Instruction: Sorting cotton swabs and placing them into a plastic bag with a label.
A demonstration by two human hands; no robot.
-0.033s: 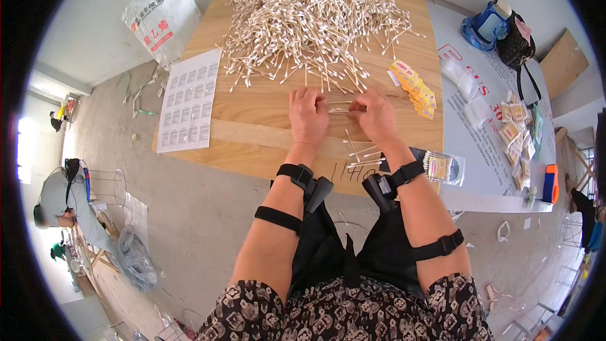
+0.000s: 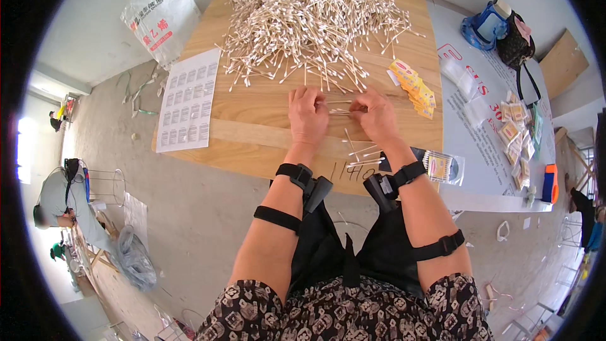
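A few cotton swabs (image 2: 339, 112) lie sideways between my hands, above the wooden tabletop (image 2: 252, 129). My left hand (image 2: 308, 115) has its fingers curled closed at their left ends. At the right ends, my right hand (image 2: 377, 115) pinches them between thumb and fingers. Beyond both hands spreads a large heap of loose cotton swabs (image 2: 309, 22). Several more swabs (image 2: 365, 153) are scattered nearer me, beside my right wrist. A clear pack of swabs (image 2: 437, 167) rests by the table's near right edge. Yellow printed cards (image 2: 415, 90) lie fanned out right of my right hand.
A white printed sheet (image 2: 188, 101) overhangs the table's left edge. Behind it stands a white plastic bag (image 2: 161, 19). The grey surface (image 2: 480, 158) at right bears small packs (image 2: 514, 132), an orange-and-blue object (image 2: 550, 183) and bags (image 2: 514, 41). Another person (image 2: 69, 199) is far left.
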